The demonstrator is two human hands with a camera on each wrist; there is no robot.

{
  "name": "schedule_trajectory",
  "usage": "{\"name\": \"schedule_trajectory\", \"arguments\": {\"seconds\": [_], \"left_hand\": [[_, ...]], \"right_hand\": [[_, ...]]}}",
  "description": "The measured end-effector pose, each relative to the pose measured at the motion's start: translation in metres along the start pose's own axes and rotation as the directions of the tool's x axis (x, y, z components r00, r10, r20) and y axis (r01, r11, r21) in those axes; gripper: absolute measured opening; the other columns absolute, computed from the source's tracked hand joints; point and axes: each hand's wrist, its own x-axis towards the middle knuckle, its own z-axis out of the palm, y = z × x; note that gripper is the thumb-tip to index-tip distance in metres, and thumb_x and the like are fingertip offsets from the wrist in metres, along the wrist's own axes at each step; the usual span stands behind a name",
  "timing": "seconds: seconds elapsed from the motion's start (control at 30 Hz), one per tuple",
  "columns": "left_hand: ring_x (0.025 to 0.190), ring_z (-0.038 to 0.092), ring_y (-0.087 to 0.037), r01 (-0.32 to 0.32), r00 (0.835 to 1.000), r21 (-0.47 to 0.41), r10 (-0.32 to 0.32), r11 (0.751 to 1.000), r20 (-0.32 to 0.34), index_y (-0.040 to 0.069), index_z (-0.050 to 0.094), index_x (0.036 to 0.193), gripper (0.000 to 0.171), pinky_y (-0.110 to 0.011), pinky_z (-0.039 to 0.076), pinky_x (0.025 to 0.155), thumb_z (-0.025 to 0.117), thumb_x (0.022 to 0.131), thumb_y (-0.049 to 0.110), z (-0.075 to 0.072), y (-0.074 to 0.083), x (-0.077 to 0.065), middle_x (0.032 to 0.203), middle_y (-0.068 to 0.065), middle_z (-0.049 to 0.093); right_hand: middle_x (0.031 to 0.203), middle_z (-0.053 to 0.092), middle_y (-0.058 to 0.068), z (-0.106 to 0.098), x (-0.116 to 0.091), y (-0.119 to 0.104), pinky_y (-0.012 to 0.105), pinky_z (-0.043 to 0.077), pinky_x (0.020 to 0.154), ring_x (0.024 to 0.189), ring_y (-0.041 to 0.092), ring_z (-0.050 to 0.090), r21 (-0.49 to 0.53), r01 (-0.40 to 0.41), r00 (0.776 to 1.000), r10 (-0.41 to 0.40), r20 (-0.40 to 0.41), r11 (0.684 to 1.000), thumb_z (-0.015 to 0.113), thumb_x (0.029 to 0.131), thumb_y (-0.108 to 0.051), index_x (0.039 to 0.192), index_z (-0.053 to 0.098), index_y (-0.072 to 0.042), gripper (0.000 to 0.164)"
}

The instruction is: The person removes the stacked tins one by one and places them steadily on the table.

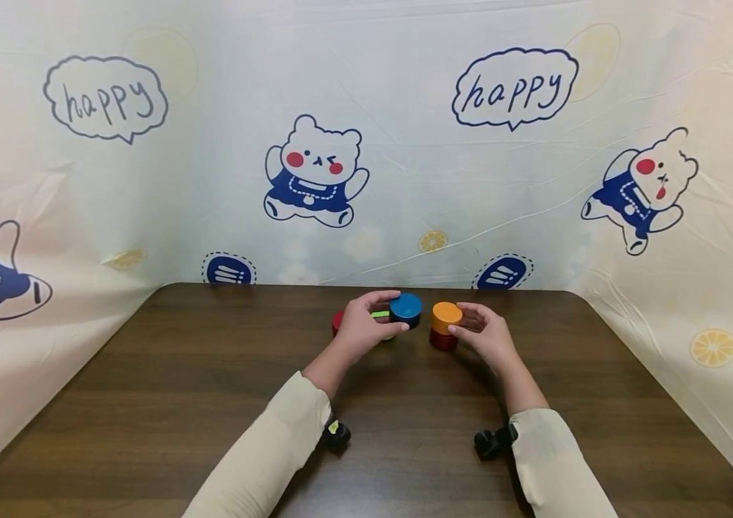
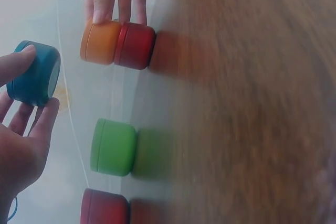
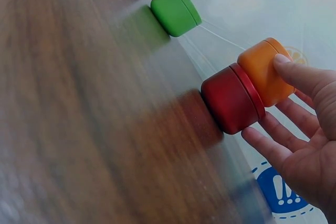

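Observation:
My left hand [image 1: 364,324] grips a small round blue tin [image 2: 39,74] between thumb and fingers, raised off the table. A little to the right, an orange tin [image 1: 447,316] sits on top of a dark red tin [image 3: 231,100] that stands on the table. My right hand [image 1: 488,334] holds the orange tin, its thumb [image 3: 294,72] on the near side and its other fingers round the far side. A green tin [image 2: 114,147] stands on the table beyond my left hand, mostly hidden in the head view. Beside it stands another red tin [image 2: 104,207].
The brown wooden table [image 1: 398,446] carries the tins near its back edge. A pale curtain [image 1: 405,194] printed with bears hangs behind it and at both sides. Each wrist wears a small black camera.

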Motion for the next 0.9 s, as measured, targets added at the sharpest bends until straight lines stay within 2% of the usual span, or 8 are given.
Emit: {"name": "schedule_trajectory", "arguments": {"seconds": [0.27, 0.6, 0.9], "left_hand": [[0.113, 0.061, -0.034, -0.020, 1.000, -0.012, 0.020, 1.000, -0.001, 0.019, 0.064, 0.128, 0.055, -0.040, 0.053, 0.089, 0.083, 0.077, 0.009, -0.006, -0.003, -0.002, 0.131, -0.010, 0.056], [0.112, 0.062, -0.031, -0.048, 0.997, 0.033, 0.050, 0.998, -0.060, 0.018, 0.066, 0.126, 0.054, -0.040, 0.052, 0.092, 0.084, 0.076, 0.010, -0.013, -0.001, -0.008, 0.127, -0.008, 0.060], [0.113, 0.061, -0.031, -0.056, 0.995, 0.033, 0.058, 0.998, -0.076, 0.017, 0.065, 0.126, 0.054, -0.042, 0.052, 0.092, 0.085, 0.076, 0.011, -0.024, 0.000, -0.014, 0.126, -0.009, 0.060]], "right_hand": [[0.134, 0.057, 0.016, -0.001, -0.001, -0.002, 0.039, 0.047, 0.099, 0.119, 0.031, 0.057, -0.022, -0.017, 1.000, 0.017, -0.002, 1.000, 0.075, 0.087, -0.015, 0.136, 0.053, -0.007, 0.054], [0.134, 0.058, 0.015, 0.000, -0.002, -0.003, 0.040, 0.047, 0.100, 0.119, 0.030, 0.057, -0.015, -0.030, 1.000, 0.030, -0.004, 0.999, 0.076, 0.086, -0.016, 0.135, 0.053, -0.009, 0.054], [0.135, 0.056, 0.014, 0.000, -0.002, -0.003, 0.038, 0.047, 0.099, 0.120, 0.030, 0.055, -0.006, -0.049, 0.999, 0.049, -0.004, 0.999, 0.076, 0.086, -0.016, 0.136, 0.052, -0.009, 0.055]]}}
